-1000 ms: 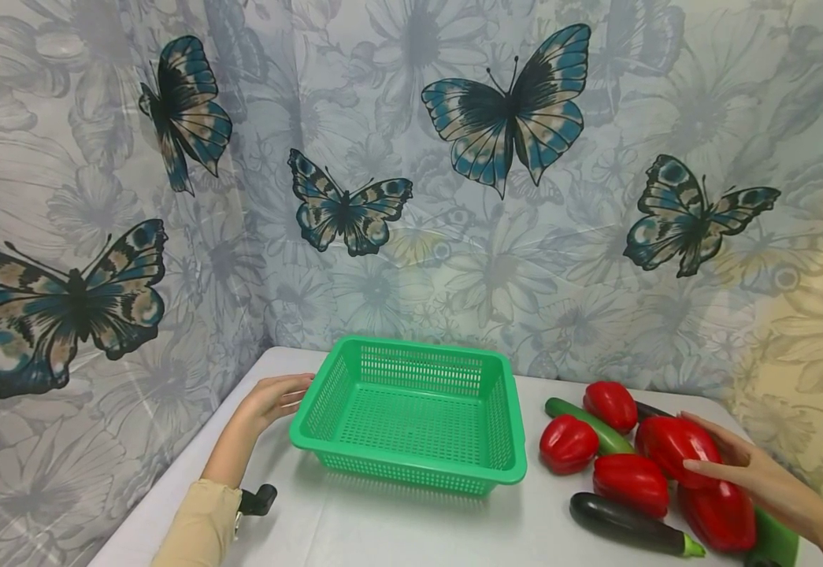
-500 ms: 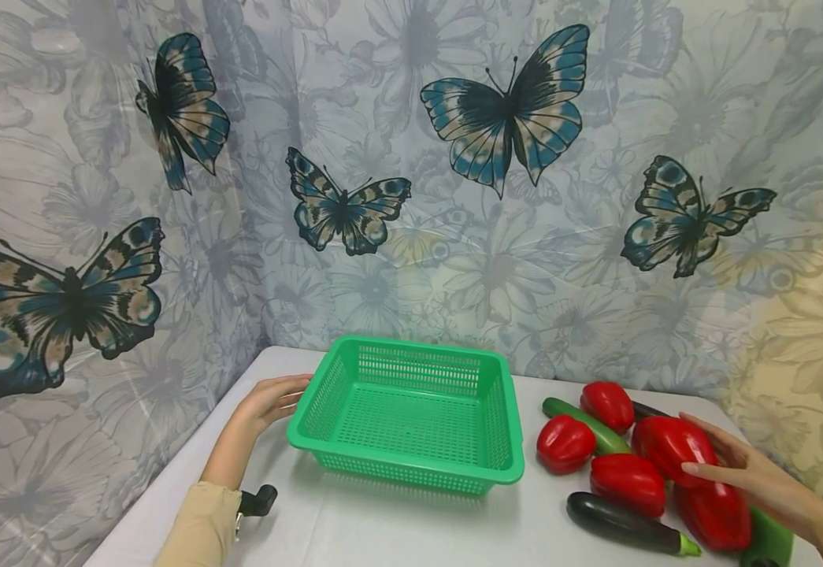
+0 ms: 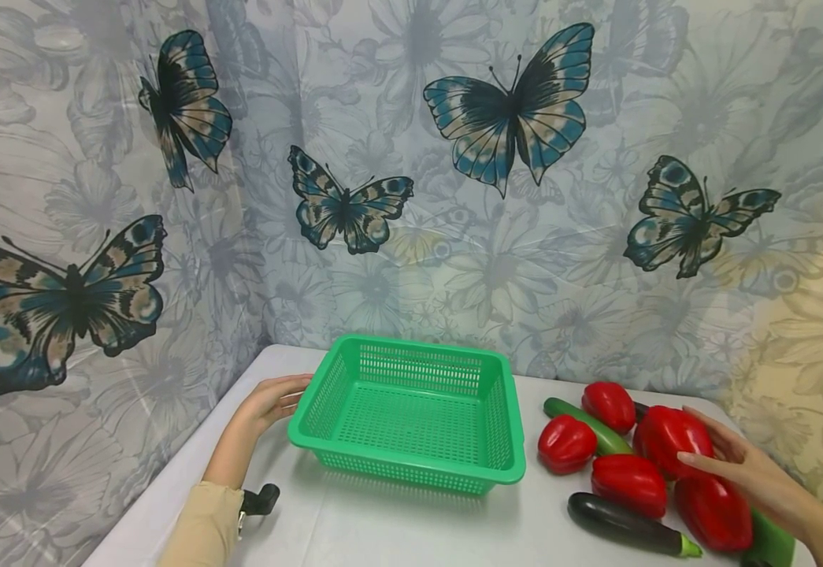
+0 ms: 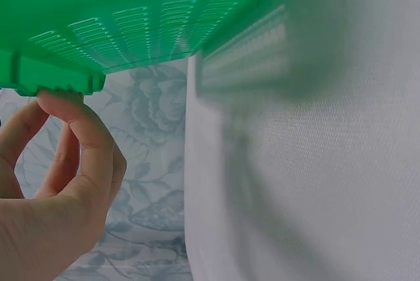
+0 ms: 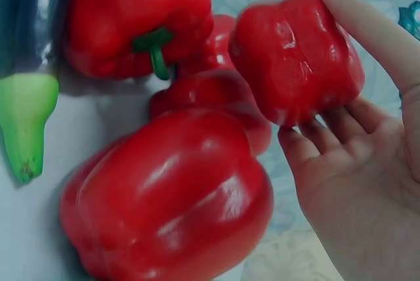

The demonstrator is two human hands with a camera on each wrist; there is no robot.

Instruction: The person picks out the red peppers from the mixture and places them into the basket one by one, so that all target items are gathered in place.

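A green plastic basket (image 3: 411,471) stands on the white table. At its left side, my left hand (image 3: 269,403) holds the rim; the left wrist view shows the fingers (image 4: 79,130) bent with their tips against the rim's edge. My right hand (image 3: 744,465) grips a red bell pepper (image 3: 673,441) between thumb and fingers, above the other vegetables. The right wrist view shows this held pepper (image 5: 298,58) with its lobed end toward the camera. Under and beside it lie more red bell peppers, one large pepper (image 5: 170,195) being nearest.
Around the right hand lie an eggplant (image 3: 631,526) with a green stem, a green cucumber-like vegetable (image 3: 591,425), and several red peppers (image 3: 567,445). Another green vegetable (image 3: 771,539) lies partly hidden at the right edge. Behind the table hangs a butterfly-patterned curtain (image 3: 468,260).
The red pepper in my right hand has risen slightly and tilted, coming up off the pepper below it. My left hand and the basket stay in place.
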